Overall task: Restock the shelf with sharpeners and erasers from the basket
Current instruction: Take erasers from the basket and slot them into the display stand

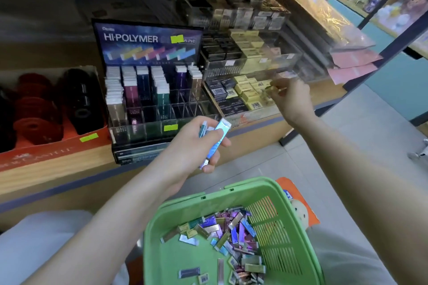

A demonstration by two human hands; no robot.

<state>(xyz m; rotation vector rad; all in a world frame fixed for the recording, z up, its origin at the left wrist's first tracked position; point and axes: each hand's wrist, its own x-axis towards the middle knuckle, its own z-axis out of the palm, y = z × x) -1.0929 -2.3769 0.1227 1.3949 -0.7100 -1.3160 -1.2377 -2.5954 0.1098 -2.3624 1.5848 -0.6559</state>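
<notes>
While your left hand [196, 146] hangs between shelf edge and basket, its fingers and thumb grip a small bunch of slim blue metallic-sleeved erasers [221, 133], long ends tilted up toward the display.

Your right hand [290, 97] reaches out to the clear acrylic tiered tray [252, 113] on the right, with its fingertips bunched over the small yellow block erasers [246, 89] in the lowest tier. Blur there: can't tell whether it pinches one or only touches.

Small black block erasers [220, 90] sit just left of the yellow ones, same tier.

The green plastic basket with slotted walls [278, 243] sits low in front of you, below both arms. A loose pile of foil-sleeved erasers in purple, blue, gold and pink [231, 231] lies in it, heaped toward the right wall, a few strays on the bare floor.

The dark HI-POLYMER display stand with clear slots [148, 39] stands on the wooden shelf [58, 169], just left of the tray; rear slots hold upright slim erasers, most front slots show none.

Far left on the shelf: a red cardboard box [46, 146] with red and black sharpeners [34, 109] standing in rows.
</notes>
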